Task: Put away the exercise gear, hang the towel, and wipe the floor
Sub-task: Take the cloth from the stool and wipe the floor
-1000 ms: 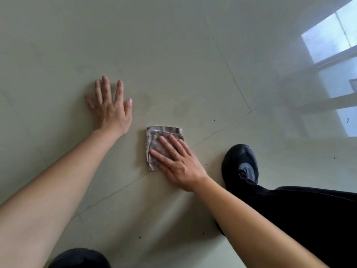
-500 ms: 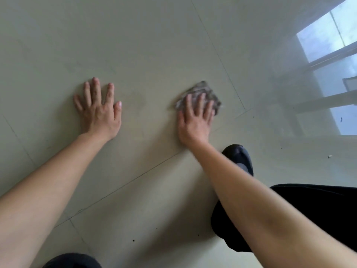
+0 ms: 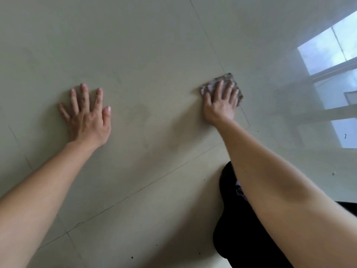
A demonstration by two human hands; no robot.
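Grey-brown mottled cloth [image 3: 229, 77], crumpled under right hand [image 3: 220, 108], grip flat and straight-fingered; left hand [image 3: 87, 120] splayed on floor [image 3: 154, 55].

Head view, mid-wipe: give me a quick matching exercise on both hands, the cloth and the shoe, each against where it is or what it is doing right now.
Things:
1 left hand
2 right hand
3 cloth
4 black shoe

States:
A partly hidden behind the right forearm
B spread flat on the bare floor
C pinned under straight fingers
D pressing down on fabric

Pairs: 1-B; 2-D; 3-C; 4-A
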